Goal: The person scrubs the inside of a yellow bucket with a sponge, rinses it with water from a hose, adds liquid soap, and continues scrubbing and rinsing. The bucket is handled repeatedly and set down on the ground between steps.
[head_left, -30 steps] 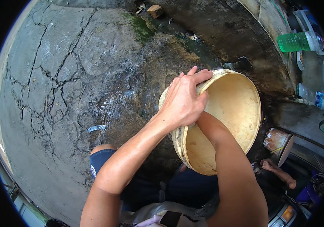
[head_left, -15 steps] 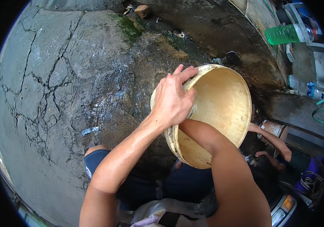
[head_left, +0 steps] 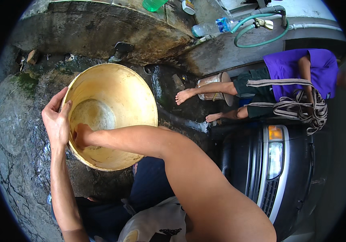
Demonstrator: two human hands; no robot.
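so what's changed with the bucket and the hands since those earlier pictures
The view has swung right, bringing another person's purple shirt and a vehicle's headlight further into it. The bucket now faces the camera more squarely, showing its inside bottom, and the right hand, hidden before, shows inside it. The left hand still grips the bucket, and the right forearm still reaches in.

A stained wall (head_left: 88,34) borders the wet, cracked floor (head_left: 15,153).

A head-worn fisheye looks down from close above the bucket (head_left: 130,99)
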